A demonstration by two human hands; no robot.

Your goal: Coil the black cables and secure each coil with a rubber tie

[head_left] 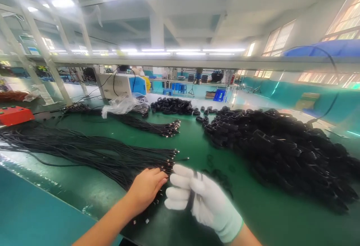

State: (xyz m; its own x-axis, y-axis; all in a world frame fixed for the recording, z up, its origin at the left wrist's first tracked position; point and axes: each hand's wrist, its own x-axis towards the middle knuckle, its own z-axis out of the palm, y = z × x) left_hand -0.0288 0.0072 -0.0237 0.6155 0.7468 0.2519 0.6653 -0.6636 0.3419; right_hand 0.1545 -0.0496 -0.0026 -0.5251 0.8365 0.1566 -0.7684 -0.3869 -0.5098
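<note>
My bare left hand (146, 189) rests on the loose cable bundle (84, 152), fingers curled together; my gloved right hand (201, 197) grips black cables (192, 197), fingers clamped.

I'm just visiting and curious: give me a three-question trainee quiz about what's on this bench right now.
1. True or false: the right hand wears a white glove.
2. What does the bare left hand rest on? A) red box B) loose black cables C) plastic bag
3. Fill in: the big pile of coiled cables lies on the ____ side of the green table.

Key: 1 true. 2 B, the loose black cables. 3 right.
</note>
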